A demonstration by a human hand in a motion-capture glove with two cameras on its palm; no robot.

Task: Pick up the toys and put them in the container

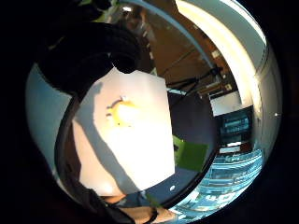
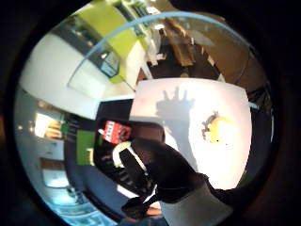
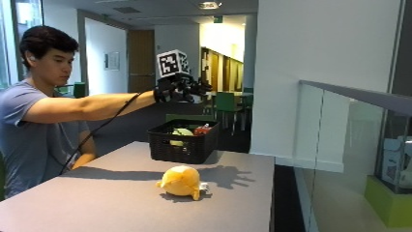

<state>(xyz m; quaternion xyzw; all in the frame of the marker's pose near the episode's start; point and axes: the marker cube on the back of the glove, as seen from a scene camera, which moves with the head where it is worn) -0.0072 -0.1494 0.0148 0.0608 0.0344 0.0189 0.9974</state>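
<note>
No text or label seems readable — anywhere here.

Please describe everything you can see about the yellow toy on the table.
The yellow toy is a rounded, soft-looking plush with a bulging body and a small pale part at its side, near the table. It lies alone on the grey table, in front of the black basket and apart from it. Nothing touches it: the gloved right hand is raised high above the basket. The palm views show it as a yellow shape on the tabletop.
</note>
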